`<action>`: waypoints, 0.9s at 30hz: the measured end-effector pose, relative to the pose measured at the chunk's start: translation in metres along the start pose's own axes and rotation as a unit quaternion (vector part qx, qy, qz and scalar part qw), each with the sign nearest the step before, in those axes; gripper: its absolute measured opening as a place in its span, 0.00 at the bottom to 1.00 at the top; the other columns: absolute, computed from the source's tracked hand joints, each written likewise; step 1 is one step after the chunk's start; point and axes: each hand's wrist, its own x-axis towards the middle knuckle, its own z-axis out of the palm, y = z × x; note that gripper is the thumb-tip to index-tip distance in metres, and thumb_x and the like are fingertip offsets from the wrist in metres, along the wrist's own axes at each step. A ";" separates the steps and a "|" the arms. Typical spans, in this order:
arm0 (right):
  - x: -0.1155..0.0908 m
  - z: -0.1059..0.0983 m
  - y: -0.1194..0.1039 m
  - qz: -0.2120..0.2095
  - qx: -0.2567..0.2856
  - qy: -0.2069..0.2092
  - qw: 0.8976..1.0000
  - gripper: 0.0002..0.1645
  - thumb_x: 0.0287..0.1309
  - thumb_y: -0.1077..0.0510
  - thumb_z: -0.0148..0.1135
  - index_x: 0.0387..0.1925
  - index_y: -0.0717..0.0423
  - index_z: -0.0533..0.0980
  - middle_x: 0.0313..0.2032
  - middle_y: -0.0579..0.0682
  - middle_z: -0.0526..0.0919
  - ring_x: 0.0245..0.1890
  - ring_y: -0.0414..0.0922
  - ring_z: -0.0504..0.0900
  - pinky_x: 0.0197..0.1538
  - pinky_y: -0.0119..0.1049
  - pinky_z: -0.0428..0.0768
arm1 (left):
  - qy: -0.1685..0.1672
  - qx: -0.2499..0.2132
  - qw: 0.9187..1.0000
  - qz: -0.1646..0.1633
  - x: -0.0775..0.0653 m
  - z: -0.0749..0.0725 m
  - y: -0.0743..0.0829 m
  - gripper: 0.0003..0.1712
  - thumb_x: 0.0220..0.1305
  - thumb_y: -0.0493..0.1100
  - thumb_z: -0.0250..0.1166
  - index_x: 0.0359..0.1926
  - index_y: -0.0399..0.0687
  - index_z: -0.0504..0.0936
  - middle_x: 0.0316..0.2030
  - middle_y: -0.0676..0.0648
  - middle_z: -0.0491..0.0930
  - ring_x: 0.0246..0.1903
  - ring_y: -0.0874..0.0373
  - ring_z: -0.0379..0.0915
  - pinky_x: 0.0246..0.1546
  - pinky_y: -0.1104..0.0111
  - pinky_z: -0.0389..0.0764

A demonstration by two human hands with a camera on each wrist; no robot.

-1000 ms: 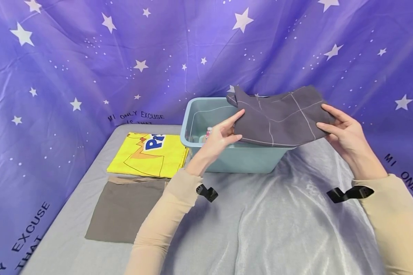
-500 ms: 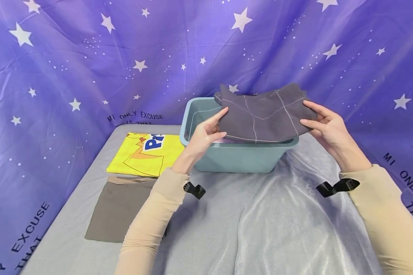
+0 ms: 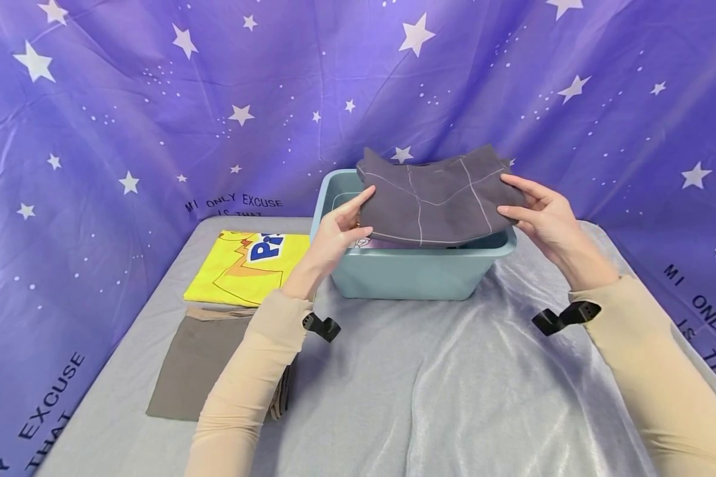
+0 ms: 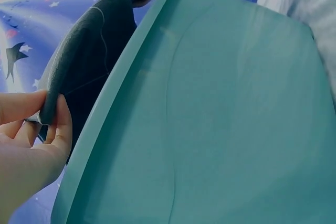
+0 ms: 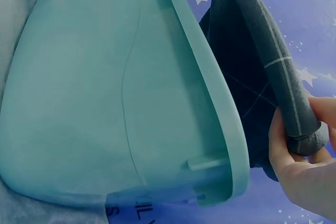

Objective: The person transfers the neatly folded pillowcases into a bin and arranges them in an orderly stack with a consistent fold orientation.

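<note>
A folded dark grey cloth (image 3: 435,199) with thin white lines is held up over the teal plastic bin (image 3: 406,275). At its left end my left hand (image 3: 332,238) pinches it between thumb and fingers; the right hand (image 3: 551,222) pinches the opposite end. In the left wrist view the cloth (image 4: 94,40) hangs just beyond the bin's rim, its edge between thumb and fingertips. The right wrist view has the cloth's thick folded edge (image 5: 283,82) in the right hand (image 5: 310,166). Most of the bin's inside is hidden behind the cloth; a pinkish item (image 3: 372,243) shows beneath it.
Left of the bin lies a folded yellow cloth (image 3: 238,271) with blue lettering. In front of it is a folded grey-brown cloth (image 3: 197,364), partly behind the left forearm. Grey velvety fabric (image 3: 423,371) covers the surface. A purple star-printed curtain (image 3: 310,79) hangs behind.
Both hands have moved left with the dark grey cloth, bringing it from over the bin's right part to nearly above its middle. The bin and the other folded cloths stay in place.
</note>
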 end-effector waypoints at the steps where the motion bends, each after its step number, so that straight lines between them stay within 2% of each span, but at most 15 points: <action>1: 0.001 0.001 0.000 0.003 -0.007 0.001 1.000 0.30 0.45 0.80 0.55 0.51 0.56 0.74 0.46 0.48 0.77 0.42 0.40 0.77 0.39 0.29 0.77 | 0.002 0.002 1.000 -0.003 0.000 -0.001 0.000 0.35 0.53 0.20 0.51 0.63 0.41 0.60 0.57 0.38 0.66 0.46 0.58 0.70 0.48 0.70 0.70; 7: 0.004 0.006 0.001 0.014 -0.057 0.013 0.998 0.31 0.46 0.78 0.57 0.51 0.53 0.74 0.46 0.44 0.77 0.42 0.38 0.76 0.38 0.26 0.76 | 0.015 0.026 0.999 -0.016 0.001 -0.007 0.003 0.35 0.53 0.21 0.51 0.63 0.42 0.60 0.57 0.39 0.66 0.45 0.59 0.70 0.46 0.72 0.70; 11: 0.005 0.009 0.003 0.017 -0.095 0.019 0.995 0.31 0.45 0.76 0.59 0.52 0.52 0.74 0.45 0.42 0.77 0.38 0.36 0.76 0.29 0.22 0.73 | 0.021 0.047 0.998 -0.022 0.000 -0.010 0.004 0.35 0.54 0.21 0.52 0.63 0.44 0.61 0.57 0.40 0.67 0.45 0.58 0.71 0.42 0.73 0.71; 14: 0.007 0.009 0.005 0.011 -0.130 0.022 0.991 0.31 0.44 0.74 0.61 0.52 0.51 0.73 0.45 0.41 0.77 0.37 0.35 0.76 0.29 0.22 0.73 | 0.024 0.063 0.997 -0.025 -0.001 -0.013 0.004 0.35 0.53 0.21 0.52 0.63 0.45 0.62 0.55 0.40 0.69 0.45 0.57 0.71 0.42 0.73 0.71; 16: 0.008 0.010 0.007 0.004 -0.154 0.023 0.988 0.31 0.44 0.73 0.62 0.52 0.50 0.74 0.46 0.40 0.76 0.39 0.35 0.76 0.35 0.23 0.74 | 0.030 0.079 0.996 -0.029 -0.002 -0.014 0.004 0.35 0.53 0.22 0.52 0.63 0.46 0.62 0.54 0.39 0.70 0.45 0.57 0.71 0.41 0.73 0.71; 21: 0.010 0.013 0.010 -0.002 -0.238 0.037 0.971 0.31 0.44 0.69 0.64 0.52 0.47 0.73 0.47 0.38 0.75 0.39 0.34 0.76 0.39 0.22 0.73 | 0.049 0.121 0.991 -0.043 -0.002 -0.018 0.002 0.35 0.54 0.23 0.53 0.62 0.50 0.64 0.43 0.39 0.75 0.40 0.59 0.72 0.39 0.73 0.72; 25: 0.012 0.014 0.011 0.006 -0.294 0.042 0.955 0.31 0.46 0.66 0.64 0.55 0.46 0.72 0.54 0.42 0.72 0.39 0.33 0.75 0.41 0.21 0.72 | 0.060 0.143 0.987 -0.041 -0.001 -0.019 0.001 0.35 0.53 0.22 0.53 0.61 0.49 0.65 0.33 0.44 0.74 0.37 0.59 0.70 0.40 0.73 0.71; 27: 0.012 0.015 0.011 0.006 -0.316 0.043 0.948 0.31 0.47 0.65 0.64 0.55 0.45 0.71 0.57 0.45 0.70 0.39 0.32 0.75 0.41 0.21 0.71 | 0.065 0.151 0.986 -0.040 0.000 -0.019 0.002 0.35 0.52 0.22 0.53 0.61 0.49 0.66 0.32 0.45 0.73 0.36 0.59 0.70 0.40 0.74 0.71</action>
